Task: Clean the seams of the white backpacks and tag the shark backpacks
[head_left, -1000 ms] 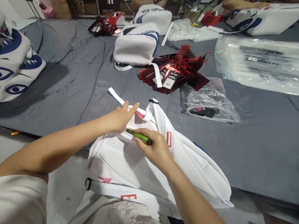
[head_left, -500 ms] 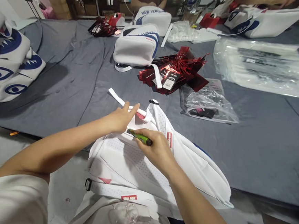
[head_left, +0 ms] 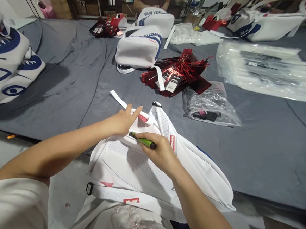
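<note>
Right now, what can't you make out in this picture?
- Head view: the green tool tip, tucked under the left hand against the backpack.
- Print on the red tags: too small.
- The people opposite: cut off by the top edge.

The green tool's (head_left: 143, 141) tip is hidden under the left hand (head_left: 124, 121); tag print is unreadable.

Grey cloth-covered table (head_left: 68, 79); bare concrete floor (head_left: 2, 154); cardboard boxes (head_left: 59, 5) behind.
</note>
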Motion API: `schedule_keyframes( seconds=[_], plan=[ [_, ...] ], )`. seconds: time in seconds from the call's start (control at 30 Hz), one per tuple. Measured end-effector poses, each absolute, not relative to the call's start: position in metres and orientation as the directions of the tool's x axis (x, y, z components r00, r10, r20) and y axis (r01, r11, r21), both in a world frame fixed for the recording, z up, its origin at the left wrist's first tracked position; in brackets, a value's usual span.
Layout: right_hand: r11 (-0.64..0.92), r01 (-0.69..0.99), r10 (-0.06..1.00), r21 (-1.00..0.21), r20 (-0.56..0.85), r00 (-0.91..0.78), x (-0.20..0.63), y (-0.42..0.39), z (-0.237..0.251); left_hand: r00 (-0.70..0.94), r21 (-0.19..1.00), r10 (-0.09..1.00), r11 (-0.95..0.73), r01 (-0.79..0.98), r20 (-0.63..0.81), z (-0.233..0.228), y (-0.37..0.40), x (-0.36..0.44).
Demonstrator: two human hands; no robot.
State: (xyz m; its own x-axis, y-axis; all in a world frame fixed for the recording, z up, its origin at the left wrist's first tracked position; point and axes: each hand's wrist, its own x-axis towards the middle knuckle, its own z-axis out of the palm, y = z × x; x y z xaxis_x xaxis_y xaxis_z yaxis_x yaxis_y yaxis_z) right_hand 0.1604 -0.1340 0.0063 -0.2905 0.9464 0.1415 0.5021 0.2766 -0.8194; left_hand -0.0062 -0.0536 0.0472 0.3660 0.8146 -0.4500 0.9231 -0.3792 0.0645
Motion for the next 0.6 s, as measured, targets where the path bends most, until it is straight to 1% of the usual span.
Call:
schedule_keyframes(
  seconds=[0.13,0.2,0.27,0.37,0.47,0.53,0.6],
  plan=[
    [0.289,0.492,0.949,-0.821,0.18,-0.258,0.1586,-0.1331,0.0029,0.365,0.074,0.804,-0.376,0.923,-0.47,0.0473,-0.0524,-0.0061],
    [0.263,0.447,0.95,-0.855,0.149,-0.274,0.1576,-0.1328,0.0023,0.37,0.08,0.809,-0.376,0.923,-0.456,0.047,-0.052,-0.0063],
    [0.236,0.437,0.953,-0.868,0.12,-0.277,0.1569,-0.1327,0.0024,0.375,0.09,0.813,-0.376,0.922,-0.446,0.0463,-0.0519,-0.0066],
    [0.258,0.453,0.955,-0.853,0.153,-0.255,0.1564,-0.1328,0.0025,0.372,0.09,0.812,-0.373,0.924,-0.449,0.0445,-0.0521,-0.0071],
    [0.267,0.429,0.948,-0.863,0.155,-0.278,0.1566,-0.1324,0.0016,0.381,0.087,0.819,-0.382,0.92,-0.43,0.0422,-0.0522,-0.0077],
    [0.278,0.478,0.948,-0.834,0.157,-0.277,0.1574,-0.1323,0.0008,0.386,0.089,0.823,-0.385,0.918,-0.416,0.0412,-0.0525,-0.0082],
    [0.32,0.54,0.942,-0.778,0.197,-0.273,0.1577,-0.1332,0.0004,0.382,0.085,0.824,-0.383,0.92,-0.418,0.0411,-0.0533,-0.0085]
  ],
)
